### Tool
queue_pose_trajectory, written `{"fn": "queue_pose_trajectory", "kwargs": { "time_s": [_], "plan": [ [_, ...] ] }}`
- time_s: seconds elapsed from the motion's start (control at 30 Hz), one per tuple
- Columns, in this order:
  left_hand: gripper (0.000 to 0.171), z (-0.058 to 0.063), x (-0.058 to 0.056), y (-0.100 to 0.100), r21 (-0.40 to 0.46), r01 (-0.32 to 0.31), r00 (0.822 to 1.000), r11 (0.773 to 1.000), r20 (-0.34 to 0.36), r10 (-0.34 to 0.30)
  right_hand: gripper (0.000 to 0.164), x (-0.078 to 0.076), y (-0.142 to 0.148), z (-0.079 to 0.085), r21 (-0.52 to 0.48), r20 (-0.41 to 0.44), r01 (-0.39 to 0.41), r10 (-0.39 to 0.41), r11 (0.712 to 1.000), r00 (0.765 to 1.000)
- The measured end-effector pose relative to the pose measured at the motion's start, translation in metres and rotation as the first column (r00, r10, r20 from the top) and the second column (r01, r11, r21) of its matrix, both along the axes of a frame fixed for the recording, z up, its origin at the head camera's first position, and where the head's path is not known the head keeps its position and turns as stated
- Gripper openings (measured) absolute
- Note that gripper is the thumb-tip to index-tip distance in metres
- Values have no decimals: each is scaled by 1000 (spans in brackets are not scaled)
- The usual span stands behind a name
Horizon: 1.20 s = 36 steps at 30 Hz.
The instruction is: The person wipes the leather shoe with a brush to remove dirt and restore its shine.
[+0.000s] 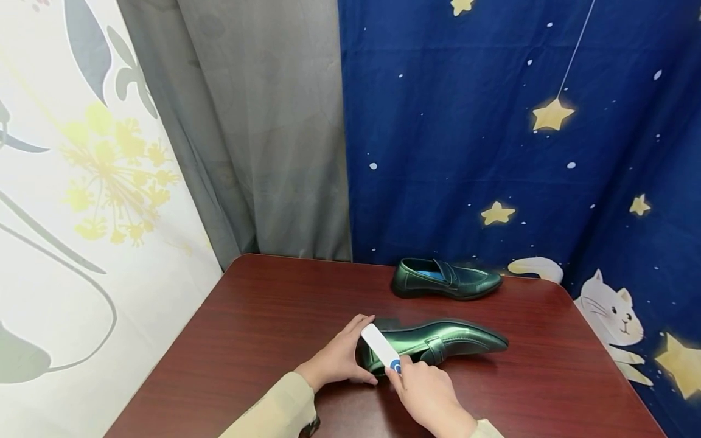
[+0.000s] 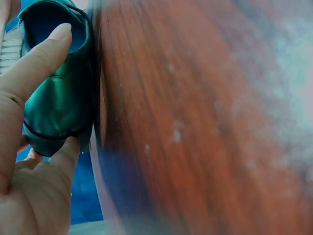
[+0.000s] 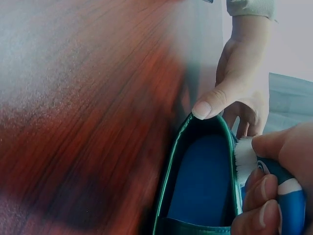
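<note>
My left hand [image 1: 346, 354] grips the near green loafer [image 1: 417, 338] by its heel; my right hand [image 1: 429, 388] clasps a white-bristled brush [image 1: 379, 344] against the shoe's side

Lt beige L sleeve [image 1: 268, 410] behind L hand [image 1: 341, 356]; same-col. R sleeve [image 1: 486, 430] behind R hand [image 1: 429, 389]; sm. dk item [image 1: 310, 427] by L cuff [image 1: 300, 392].

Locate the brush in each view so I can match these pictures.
Head: brush at lower centre, in the right hand.
Left wrist: at the upper left edge, white bristles partly visible.
Right wrist: right of centre, bristles beside the shoe opening.
Shared landmark: the nearer green shoe, gripped at its heel by the left hand.
</note>
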<state>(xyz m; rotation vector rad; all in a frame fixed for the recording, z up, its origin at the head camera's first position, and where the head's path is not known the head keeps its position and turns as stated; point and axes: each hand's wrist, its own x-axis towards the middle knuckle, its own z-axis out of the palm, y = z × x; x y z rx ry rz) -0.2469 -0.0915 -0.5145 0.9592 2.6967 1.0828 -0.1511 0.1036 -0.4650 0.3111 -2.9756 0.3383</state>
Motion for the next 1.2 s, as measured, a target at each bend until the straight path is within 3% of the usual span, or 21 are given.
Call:
{"fn": "queue_pose_trajectory", "kwargs": {
  "time_s": [0.3,0.5,0.87,1.2],
  "plan": [
    [124,2,2,-1,-40,-29,999,999,-40,27,38,0,10,4,-13,16,28,-27,1000,999],
    [123,3,-3,1,-57,-8,998,998,-62,4,39,0,17,9,-14,47,42,-42,999,998],
    [122,1,4,1,-63,-14,1000,998,-17,13,34,2,29,15,-29,47,60,-58,998,997],
    [119,5,5,3,-56,-7,1000,998,-24,6,35,-2,48,25,-39,115,123,-118,992,986]
  ]
}}
